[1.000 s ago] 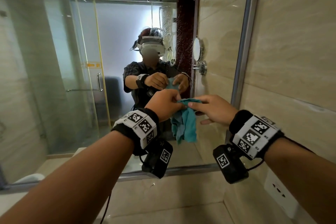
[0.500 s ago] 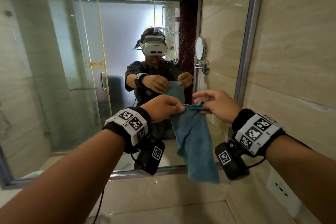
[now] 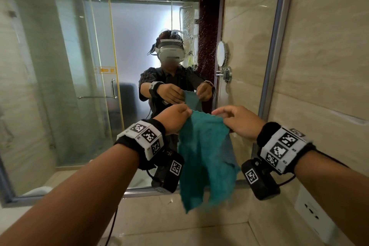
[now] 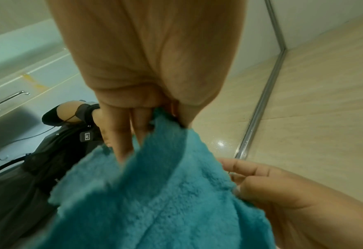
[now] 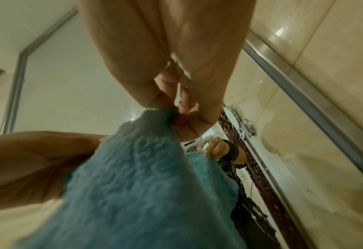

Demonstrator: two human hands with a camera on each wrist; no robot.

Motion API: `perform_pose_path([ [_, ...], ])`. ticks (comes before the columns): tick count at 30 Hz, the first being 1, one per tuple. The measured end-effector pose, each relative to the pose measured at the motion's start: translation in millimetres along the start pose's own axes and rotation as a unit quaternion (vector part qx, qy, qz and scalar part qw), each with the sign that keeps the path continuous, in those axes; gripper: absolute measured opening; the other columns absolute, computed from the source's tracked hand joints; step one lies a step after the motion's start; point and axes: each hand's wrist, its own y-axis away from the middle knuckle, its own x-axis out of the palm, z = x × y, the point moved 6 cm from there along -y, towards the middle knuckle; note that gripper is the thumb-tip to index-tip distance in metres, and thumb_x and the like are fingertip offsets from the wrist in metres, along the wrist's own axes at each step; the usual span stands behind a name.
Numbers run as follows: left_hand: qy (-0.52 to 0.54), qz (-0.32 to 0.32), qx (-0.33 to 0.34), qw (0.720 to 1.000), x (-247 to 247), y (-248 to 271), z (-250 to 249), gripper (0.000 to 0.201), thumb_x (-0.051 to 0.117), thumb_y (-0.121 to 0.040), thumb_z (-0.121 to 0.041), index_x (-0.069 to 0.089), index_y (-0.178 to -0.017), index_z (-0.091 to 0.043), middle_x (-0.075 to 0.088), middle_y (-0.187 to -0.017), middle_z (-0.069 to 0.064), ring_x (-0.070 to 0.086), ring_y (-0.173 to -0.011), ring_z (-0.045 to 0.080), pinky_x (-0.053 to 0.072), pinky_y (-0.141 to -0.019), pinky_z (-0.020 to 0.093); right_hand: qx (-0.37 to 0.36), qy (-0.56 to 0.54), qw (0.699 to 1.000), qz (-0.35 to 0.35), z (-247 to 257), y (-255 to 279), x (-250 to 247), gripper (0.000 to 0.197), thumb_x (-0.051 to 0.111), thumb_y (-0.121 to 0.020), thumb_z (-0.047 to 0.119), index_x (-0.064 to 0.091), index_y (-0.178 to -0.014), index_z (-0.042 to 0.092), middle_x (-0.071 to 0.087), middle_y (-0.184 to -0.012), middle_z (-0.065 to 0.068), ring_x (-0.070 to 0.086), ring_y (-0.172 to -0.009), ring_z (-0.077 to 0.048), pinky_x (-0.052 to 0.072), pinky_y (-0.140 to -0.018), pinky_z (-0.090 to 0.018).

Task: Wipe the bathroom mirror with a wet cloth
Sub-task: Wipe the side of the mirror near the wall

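From the head camera, a fuzzy teal microfibre cloth [image 3: 205, 158] hangs in front of the large metal-framed wall mirror [image 3: 79, 78], not touching the glass. The left hand [image 3: 175, 120] pinches its upper left corner and the right hand [image 3: 239, 121] its upper right, so the top edge spans between them while the rest drapes unevenly. Water spots speckle the glass on its right side. The step in hand looks like spreading the cloth; done well, that means evening the two corners, then folding it into a flat pad before pressing it to the glass.

In the left wrist view, the thumb and curled fingers [image 4: 121, 134] nip the cloth [image 4: 165, 202] edge tightly; the right hand [image 4: 283, 193] sits just beside it.

The right wrist view shows thumb and forefinger closed on a bunched corner of the cloth [image 5: 146, 176]. A firmer, wider grasp would probably stop the wet fabric from slipping.
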Motion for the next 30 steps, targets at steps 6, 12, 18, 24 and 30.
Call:
perform_pose_path([
  [6, 0.006, -0.013, 0.015, 1.0, 11, -5, 8, 0.013, 0.042, -0.099, -0.029, 0.038, -0.104, -0.017, 0.051, -0.093, 0.009, 0.051, -0.085, 0.023, 0.047, -0.083, 0.044, 0.073, 0.038, 0.995, 0.051, -7, 1, 12, 0.024, 0.04, -0.093, 0.006, 0.059, -0.083, 0.016, 0.057, -0.076, 0.0, 0.054, -0.074, -0.017, 0.044, -0.065, -0.027],
  [12, -0.133, 0.132, 0.024, 0.982, 18, 3, 15, 0.064, 0.081, -0.071, -0.028, 0.038, -0.117, -0.04, 0.036, -0.12, 0.008, 0.047, -0.107, 0.029, 0.051, -0.091, 0.043, 0.055, -0.03, 0.997, 0.048, -5, 2, 12, 0.011, 0.041, -0.099, 0.023, 0.051, -0.103, 0.02, 0.055, -0.096, -0.003, 0.053, -0.08, -0.013, 0.042, -0.072, -0.027],
  [18, -0.202, 0.04, 0.071, 0.976, 6, -2, 21, 0.03, 0.064, -0.086, -0.023, 0.06, -0.115, -0.027, 0.035, -0.122, 0.011, 0.032, -0.116, 0.025, 0.029, -0.102, 0.025, -0.047, 0.065, 0.99, 0.119, -12, 4, 14, 0.047, 0.075, -0.076, 0.017, 0.054, -0.117, 0.027, 0.064, -0.108, -0.001, 0.064, -0.096, -0.019, 0.053, -0.085, -0.038],
  [24, -0.196, 0.039, 0.045, 0.979, 3, -9, 37, 0.018, 0.055, -0.092, -0.037, 0.061, -0.079, -0.025, 0.043, -0.104, 0.006, 0.044, -0.107, 0.025, 0.038, -0.092, 0.031, -0.05, 0.089, 0.992, 0.075, -9, 4, 6, 0.013, 0.06, -0.09, 0.015, 0.071, -0.088, 0.009, 0.068, -0.086, -0.007, 0.063, -0.079, -0.023, 0.049, -0.078, -0.037],
  [30, -0.154, -0.03, 0.024, 0.987, 4, -5, 42, 0.039, 0.064, -0.085, -0.04, 0.055, -0.12, -0.028, 0.04, -0.125, 0.007, 0.045, -0.113, 0.024, 0.042, -0.1, 0.039, 0.052, -0.114, 0.989, 0.073, -10, -4, 21, 0.015, 0.048, -0.096, 0.014, 0.061, -0.086, 0.016, 0.062, -0.091, -0.009, 0.059, -0.085, -0.024, 0.047, -0.079, -0.037],
])
